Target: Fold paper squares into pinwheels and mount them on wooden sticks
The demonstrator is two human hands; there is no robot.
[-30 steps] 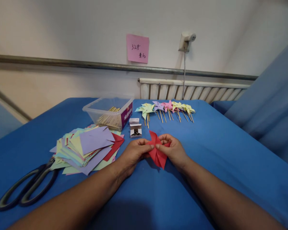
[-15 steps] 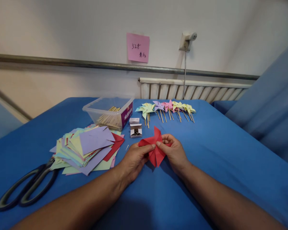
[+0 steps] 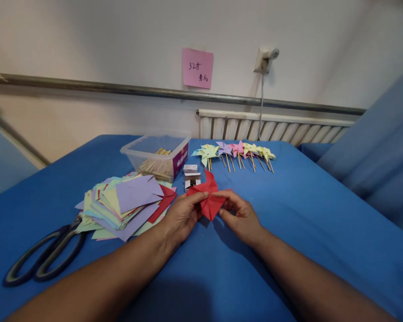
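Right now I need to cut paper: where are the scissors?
The scissors lie at the near left of the blue table, beside the paper stack.

Cream wall (image 3: 87,40), metal rail (image 3: 121,89), radiator (image 3: 275,127)

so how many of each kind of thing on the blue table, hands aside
red paper piece, held in both hands: 1
scissors: 1
paper stack: 1
plastic tub of sticks: 1
small boxes: 2
row of finished pinwheels: 1; single pinwheels too small to count
total: 7
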